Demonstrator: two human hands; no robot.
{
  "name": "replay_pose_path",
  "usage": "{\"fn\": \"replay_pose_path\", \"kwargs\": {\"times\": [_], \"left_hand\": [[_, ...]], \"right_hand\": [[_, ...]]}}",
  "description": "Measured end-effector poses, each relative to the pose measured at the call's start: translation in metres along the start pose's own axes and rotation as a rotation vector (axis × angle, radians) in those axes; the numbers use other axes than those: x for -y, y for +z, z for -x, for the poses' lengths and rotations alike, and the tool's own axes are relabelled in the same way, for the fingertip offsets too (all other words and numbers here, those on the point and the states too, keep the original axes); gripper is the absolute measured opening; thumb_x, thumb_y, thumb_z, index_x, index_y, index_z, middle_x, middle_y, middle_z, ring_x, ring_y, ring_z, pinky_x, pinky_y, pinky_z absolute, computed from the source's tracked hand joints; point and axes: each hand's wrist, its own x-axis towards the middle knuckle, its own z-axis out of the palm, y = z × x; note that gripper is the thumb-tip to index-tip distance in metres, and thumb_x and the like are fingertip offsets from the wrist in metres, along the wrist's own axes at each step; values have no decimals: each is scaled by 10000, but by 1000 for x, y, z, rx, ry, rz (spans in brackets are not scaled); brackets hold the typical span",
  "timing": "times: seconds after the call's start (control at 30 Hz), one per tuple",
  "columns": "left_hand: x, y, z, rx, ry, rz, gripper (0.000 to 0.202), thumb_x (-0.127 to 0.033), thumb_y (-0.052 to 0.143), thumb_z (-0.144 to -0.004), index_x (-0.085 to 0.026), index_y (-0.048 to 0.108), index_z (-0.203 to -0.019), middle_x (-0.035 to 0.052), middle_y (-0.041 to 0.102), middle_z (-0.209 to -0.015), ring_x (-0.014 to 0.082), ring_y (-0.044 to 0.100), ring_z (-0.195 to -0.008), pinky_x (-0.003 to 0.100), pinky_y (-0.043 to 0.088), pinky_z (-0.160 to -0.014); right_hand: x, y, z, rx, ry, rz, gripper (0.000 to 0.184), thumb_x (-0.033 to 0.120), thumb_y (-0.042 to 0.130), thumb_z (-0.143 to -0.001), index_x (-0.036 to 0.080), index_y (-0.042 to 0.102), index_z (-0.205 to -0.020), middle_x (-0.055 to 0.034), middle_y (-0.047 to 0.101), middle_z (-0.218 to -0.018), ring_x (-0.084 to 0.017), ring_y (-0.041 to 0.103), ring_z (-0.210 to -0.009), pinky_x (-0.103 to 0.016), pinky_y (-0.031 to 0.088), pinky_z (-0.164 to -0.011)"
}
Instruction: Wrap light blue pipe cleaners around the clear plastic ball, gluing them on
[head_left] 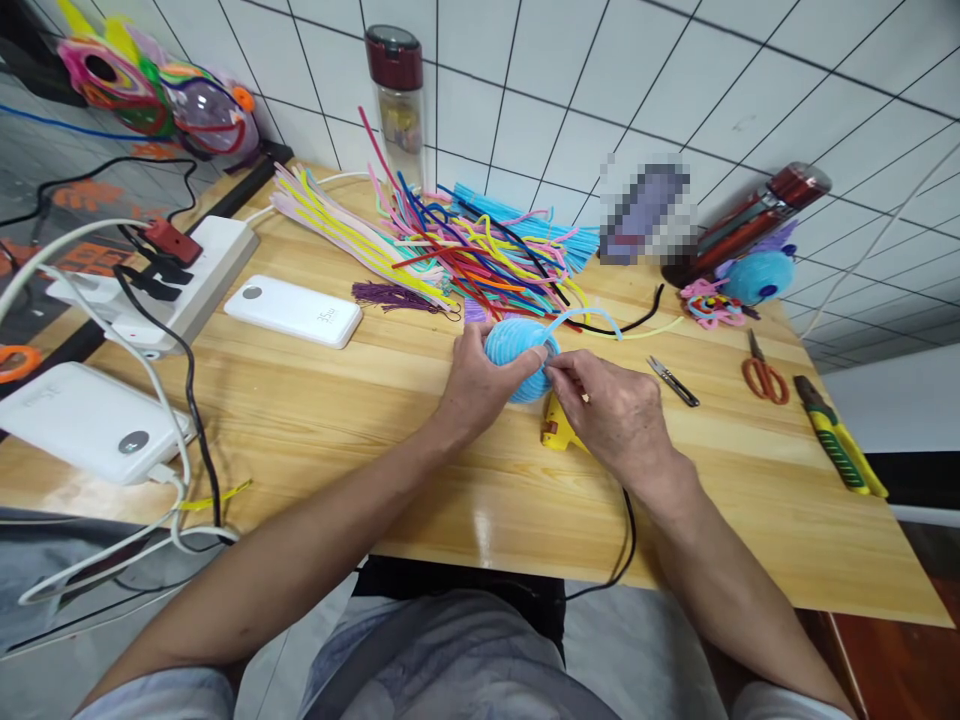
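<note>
A ball wound from light blue pipe cleaner (pixel 511 345) is held above the wooden table, with a loose blue end curving up and right. My left hand (pixel 480 375) wraps around its left side, thumb across the front. At its right side my right hand (pixel 611 400) is closed in a pinch; the fingertips meet the ball, and what they pinch is too small to make out. Partly hidden below my right hand lies a yellow glue gun (pixel 556 428), its black cord running toward the table's front edge.
Many coloured pipe cleaners (pixel 487 250) are heaped at the back. On the right lie thread snips (pixel 675 382), orange-handled scissors (pixel 765 372) and pliers (pixel 836 440). Power banks (pixel 294 310), a power strip (pixel 199 275) and cables occupy the left. Two bottles (pixel 397 90) stand by the tiled wall.
</note>
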Motion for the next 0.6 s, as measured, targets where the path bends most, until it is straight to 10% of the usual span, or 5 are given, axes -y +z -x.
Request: {"fn": "replay_pose_path", "kwargs": {"times": [0.6], "left_hand": [[-13,-1,1,17,-44,35,573,-484,900,-700,-215,609,-1114,71,691,-1125,264,671,-1068,392,529,-959]], "right_hand": [[-8,-6,-3,-42,15,-99,215,321,575,-1118,224,732,-1007,-35,820,-857,-168,744,-711,-287,544,-674]]}}
